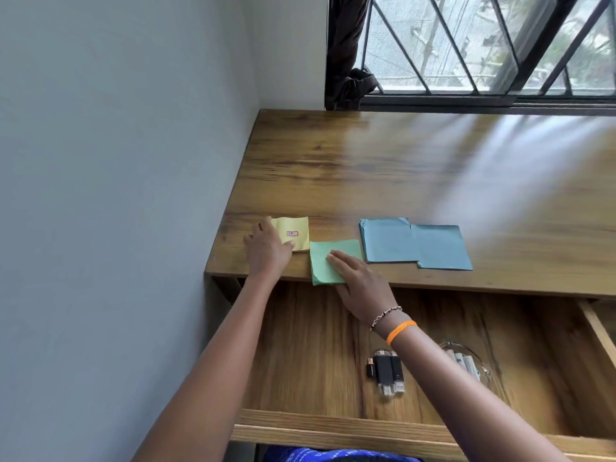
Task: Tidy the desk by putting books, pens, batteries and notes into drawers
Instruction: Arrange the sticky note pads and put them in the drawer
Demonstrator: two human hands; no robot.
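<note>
Lying flat, the green note [333,261] overhangs the desk [400,168] edge.

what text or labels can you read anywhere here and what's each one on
No text can be read.
Yellow note: a small red-bordered stamp with blue marks, too blurred to read.
Battery in the open drawer: printing on its dark body, too small to read.
Green note and blue notes: no writing visible.

The bench [400,168] is glossy wood grain; the yellow note [295,232], green note [325,261] and blue sheets [416,243] are matt paper.
</note>
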